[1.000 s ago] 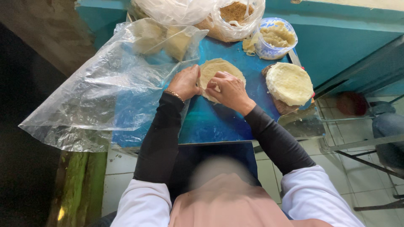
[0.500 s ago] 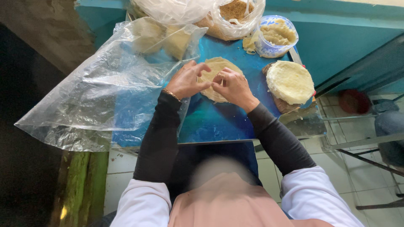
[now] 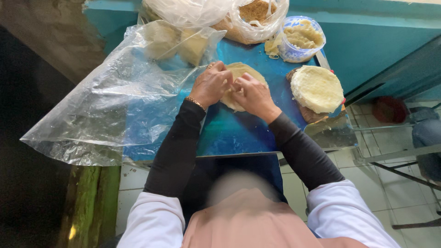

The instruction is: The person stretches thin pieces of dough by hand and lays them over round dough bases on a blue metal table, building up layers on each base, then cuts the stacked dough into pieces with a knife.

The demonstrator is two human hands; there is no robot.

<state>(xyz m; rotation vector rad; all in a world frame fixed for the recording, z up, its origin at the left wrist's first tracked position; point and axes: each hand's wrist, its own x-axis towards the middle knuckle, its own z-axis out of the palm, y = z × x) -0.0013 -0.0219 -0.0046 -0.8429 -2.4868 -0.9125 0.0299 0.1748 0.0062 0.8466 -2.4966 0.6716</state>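
- Left hand (image 3: 212, 85): rests on the left edge of the flat dough round (image 3: 240, 73), fingers curled down onto it, pinching the sheet. Gold bracelet (image 3: 195, 103) at the wrist.
- Right hand (image 3: 253, 94): on the near-right part of the same round, fingers bent and gripping the dough. Fingertips of both hands meet at approx. the round's centre.
- Dough round: pale yellow, lies flat on the blue table top (image 3: 239, 133), at table centre — mostly covered by the hands; only the 12 o'clock rim shows clearly.
- Stack of rounds (image 3: 317, 88): at 3 o'clock from the hands, near but apart, on a dark board.
- Plastic tub (image 3: 301, 39) w/ beige filling: at 1 o'clock, far table edge.
- Tied bag (image 3: 252, 18) of brown crumb: at 12 o'clock, just beside the tub.
- Large clear plastic sheet (image 3: 105, 105): at 9 o'clock, draped over the table's left side and hanging off the edge.
- Sleeves: black, w/ white upper part.
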